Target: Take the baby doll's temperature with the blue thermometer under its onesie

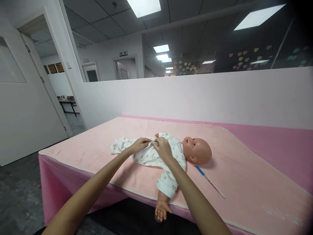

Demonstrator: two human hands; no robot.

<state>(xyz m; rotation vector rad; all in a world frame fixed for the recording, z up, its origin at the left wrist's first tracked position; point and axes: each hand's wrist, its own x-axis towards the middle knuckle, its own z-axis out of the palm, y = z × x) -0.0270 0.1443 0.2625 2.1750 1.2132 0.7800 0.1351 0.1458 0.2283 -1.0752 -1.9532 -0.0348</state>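
Note:
A baby doll point(199, 151) lies on its back, its head to the right and its legs to the left. It wears a white long-sleeved romper point(150, 158) with small printed figures. Over the doll's belly, my left hand point(140, 145) pinches the front of the romper. Close beside it, my right hand point(162, 148) has its thumb and fingers closed on the same cloth. What exactly lies between the fingertips is partly hidden. One doll arm hangs toward me over the front edge; the other hand shows behind the romper.
A thin metal rod with a blue handle point(200, 170) lies near the doll's head. The padded table cover point(244, 182) is peach over a pink cloth point(281, 147). Behind stands a low white wall point(195, 101) with glass above it. A door point(26, 107) is at left.

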